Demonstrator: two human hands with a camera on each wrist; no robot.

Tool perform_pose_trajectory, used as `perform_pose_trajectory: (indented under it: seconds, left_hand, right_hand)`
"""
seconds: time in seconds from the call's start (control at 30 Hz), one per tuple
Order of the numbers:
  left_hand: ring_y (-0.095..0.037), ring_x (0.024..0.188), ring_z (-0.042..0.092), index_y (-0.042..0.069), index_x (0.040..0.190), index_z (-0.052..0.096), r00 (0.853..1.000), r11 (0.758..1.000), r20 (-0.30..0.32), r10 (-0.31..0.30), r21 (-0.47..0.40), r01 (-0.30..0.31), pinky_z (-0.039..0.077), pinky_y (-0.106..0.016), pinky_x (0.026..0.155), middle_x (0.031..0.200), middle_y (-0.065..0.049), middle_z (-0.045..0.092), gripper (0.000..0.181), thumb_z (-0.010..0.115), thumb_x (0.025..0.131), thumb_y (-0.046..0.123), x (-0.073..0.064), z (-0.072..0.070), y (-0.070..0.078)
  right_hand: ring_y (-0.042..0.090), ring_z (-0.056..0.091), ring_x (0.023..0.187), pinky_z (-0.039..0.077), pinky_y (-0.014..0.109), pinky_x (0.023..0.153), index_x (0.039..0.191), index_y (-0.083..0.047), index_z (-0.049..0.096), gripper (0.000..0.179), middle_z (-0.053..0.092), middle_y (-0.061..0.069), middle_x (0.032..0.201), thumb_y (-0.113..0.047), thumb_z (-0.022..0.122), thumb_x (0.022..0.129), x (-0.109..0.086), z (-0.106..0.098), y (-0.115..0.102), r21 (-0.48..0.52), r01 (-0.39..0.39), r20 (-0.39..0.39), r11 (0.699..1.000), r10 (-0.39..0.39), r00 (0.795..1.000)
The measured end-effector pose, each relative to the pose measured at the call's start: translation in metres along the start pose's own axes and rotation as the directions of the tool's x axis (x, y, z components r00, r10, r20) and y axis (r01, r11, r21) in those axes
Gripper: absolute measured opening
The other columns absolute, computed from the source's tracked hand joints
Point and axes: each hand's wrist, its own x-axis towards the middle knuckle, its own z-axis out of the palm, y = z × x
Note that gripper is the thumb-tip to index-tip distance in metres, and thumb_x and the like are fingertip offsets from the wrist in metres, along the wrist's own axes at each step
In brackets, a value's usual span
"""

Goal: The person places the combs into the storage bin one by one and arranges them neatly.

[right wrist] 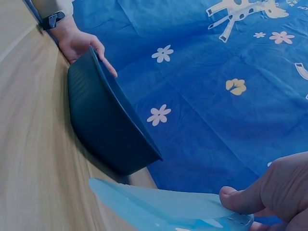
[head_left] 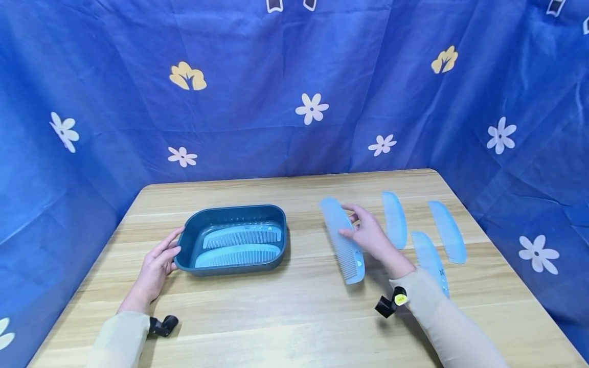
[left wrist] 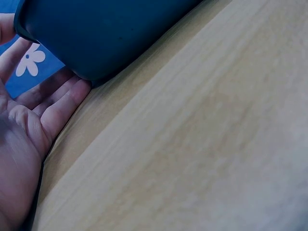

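My right hand [head_left: 368, 235] pinches a light blue comb [head_left: 339, 235] along its back edge, its teeth facing left, in the head view. Lower in the right wrist view, the thumb presses the near end of that comb [right wrist: 163, 207]. At the left, my left hand [head_left: 156, 266] holds the end of a dark teal plastic basin [head_left: 234, 270]. In the left wrist view, fingers lie against the outside of this basin [left wrist: 110, 43] and at its rim. Two similar combs, a rear comb [head_left: 241, 236] and a front comb [head_left: 238, 255], lie inside it.
Right of my right hand, three more light blue combs lie on the wooden table [head_left: 276, 317]: an upper comb [head_left: 394, 220], a far-right comb [head_left: 447, 232] and a comb [head_left: 428, 255] partly behind the sleeve. A blue flowered cloth [head_left: 257, 102] hangs around the table's back and sides.
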Motion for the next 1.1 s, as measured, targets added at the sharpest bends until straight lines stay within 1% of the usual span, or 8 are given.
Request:
perform_pose_trajectory:
  seconds: [0.2,0.4,0.53,0.7,0.87,1.03,1.1]
  left_hand:
    - [-0.007,0.094,0.058,0.012,0.143,0.037,1.0,1.0,-0.004,-0.006,0.001,0.006,0.05,-0.023,0.068,0.119,-0.004,0.048,0.047,0.046,0.097,0.012,0.0,0.0,0.0]
    - [-0.007,0.095,0.058,0.011,0.143,0.037,1.0,1.0,0.004,0.0,-0.017,0.0,0.051,-0.024,0.069,0.119,-0.004,0.048,0.046,0.045,0.097,0.011,-0.001,-0.001,-0.001]
    - [-0.007,0.094,0.058,0.011,0.143,0.036,1.0,1.0,0.008,0.001,-0.02,-0.001,0.051,-0.023,0.069,0.118,-0.004,0.049,0.046,0.045,0.098,0.011,0.0,-0.001,-0.001]
    - [-0.007,0.095,0.057,0.011,0.143,0.036,1.0,1.0,0.003,-0.001,-0.006,0.001,0.05,-0.023,0.069,0.118,-0.004,0.049,0.047,0.045,0.098,0.012,0.001,-0.001,-0.001]
    - [-0.007,0.095,0.056,0.011,0.144,0.036,1.0,1.0,0.003,-0.003,0.003,0.003,0.05,-0.023,0.069,0.119,-0.004,0.048,0.047,0.045,0.097,0.012,0.0,-0.001,0.0]
    - [-0.007,0.095,0.056,0.011,0.144,0.036,1.0,1.0,0.007,0.004,-0.003,-0.004,0.05,-0.023,0.068,0.119,-0.003,0.049,0.047,0.045,0.097,0.012,0.0,-0.001,0.0]
    - [-0.007,0.094,0.057,0.01,0.144,0.036,1.0,1.0,0.01,0.01,-0.006,-0.01,0.05,-0.023,0.069,0.117,-0.003,0.05,0.047,0.045,0.098,0.012,0.001,-0.001,0.0]
  right_hand:
    - [0.017,0.047,0.06,0.047,0.03,0.058,0.135,-0.004,0.046,0.061,0.05,0.013,0.093,-0.002,0.072,0.079,0.006,0.005,-0.01,0.048,0.001,0.005,0.999,-0.001,1.0]
    - [0.017,0.046,0.06,0.046,0.029,0.057,0.134,-0.003,0.046,0.06,0.052,0.013,0.092,-0.001,0.071,0.079,0.011,0.014,-0.021,0.054,0.015,0.007,0.998,-0.016,1.0]
    - [0.017,0.049,0.063,0.047,0.028,0.059,0.134,-0.004,0.047,0.06,0.053,0.014,0.093,-0.001,0.071,0.079,0.016,0.02,-0.027,0.053,0.025,0.004,0.998,-0.025,1.0]
    - [0.019,0.049,0.066,0.047,0.029,0.06,0.133,-0.005,0.048,0.059,0.054,0.013,0.093,-0.001,0.071,0.079,0.022,0.026,-0.034,0.054,0.038,-0.006,0.998,-0.037,0.999]
    - [0.021,0.05,0.069,0.047,0.029,0.061,0.133,-0.002,0.047,0.059,0.053,0.014,0.094,0.0,0.071,0.08,0.028,0.033,-0.037,0.076,0.042,0.006,0.996,-0.042,0.999]
    - [0.021,0.05,0.075,0.047,0.029,0.063,0.133,-0.006,0.047,0.058,0.053,0.013,0.096,-0.002,0.07,0.08,0.035,0.04,-0.039,0.077,0.04,0.013,0.996,-0.041,0.999]
    - [0.021,0.049,0.074,0.046,0.029,0.062,0.133,-0.008,0.048,0.057,0.053,0.012,0.096,-0.003,0.07,0.081,0.039,0.042,-0.041,0.071,0.033,0.013,0.997,-0.034,0.999]
